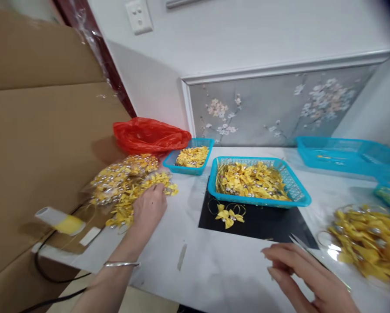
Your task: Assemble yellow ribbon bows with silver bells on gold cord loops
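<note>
My left hand point(148, 208) reaches out to a heap of yellow ribbon bows point(129, 187) spilling from a clear plastic bag at the table's left. Its fingers curl down into the bows, and a thin bangle sits on the wrist. My right hand point(307, 278) hovers low at the front right, fingers loosely bent around a thin pointed metal tool point(300, 242) that looks like scissors. One finished yellow bow with gold loops point(228, 214) lies on a black mat point(263, 224) between the hands.
A blue basket point(299, 191) full of yellow bows sits behind the mat, with a smaller one point(172, 161) to its left. A red plastic bag point(151, 134), cardboard sheets point(38, 143), a glue gun point(59, 219), more blue trays point(345, 158) and another bow pile point(368, 245) surround them.
</note>
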`<state>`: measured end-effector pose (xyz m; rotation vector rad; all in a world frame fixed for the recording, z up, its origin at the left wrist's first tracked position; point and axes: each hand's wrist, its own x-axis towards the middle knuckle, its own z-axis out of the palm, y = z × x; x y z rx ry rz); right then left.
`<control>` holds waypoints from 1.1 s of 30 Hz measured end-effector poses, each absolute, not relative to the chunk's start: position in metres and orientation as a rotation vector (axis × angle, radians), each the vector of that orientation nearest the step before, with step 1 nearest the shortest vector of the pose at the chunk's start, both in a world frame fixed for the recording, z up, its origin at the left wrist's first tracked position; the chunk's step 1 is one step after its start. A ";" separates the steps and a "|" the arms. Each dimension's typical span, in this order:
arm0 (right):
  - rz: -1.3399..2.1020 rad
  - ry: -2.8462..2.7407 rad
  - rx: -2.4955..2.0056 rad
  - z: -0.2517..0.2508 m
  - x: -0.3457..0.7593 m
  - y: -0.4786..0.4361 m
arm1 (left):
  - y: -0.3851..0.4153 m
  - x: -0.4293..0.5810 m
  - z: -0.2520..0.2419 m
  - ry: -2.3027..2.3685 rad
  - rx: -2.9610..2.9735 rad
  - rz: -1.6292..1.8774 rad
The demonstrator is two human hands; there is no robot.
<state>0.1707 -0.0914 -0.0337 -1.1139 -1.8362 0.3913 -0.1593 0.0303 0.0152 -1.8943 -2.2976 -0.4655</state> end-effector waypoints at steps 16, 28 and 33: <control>0.193 -2.027 -1.522 0.017 0.225 -0.012 | 0.036 -0.127 0.009 -1.979 -2.078 -0.235; 0.367 -2.293 -1.848 0.014 0.210 0.093 | -0.024 -0.090 -0.005 -2.062 -2.368 -1.075; 0.537 -2.058 -1.729 0.009 0.233 0.088 | -0.017 -0.068 0.005 -2.038 -2.526 -1.363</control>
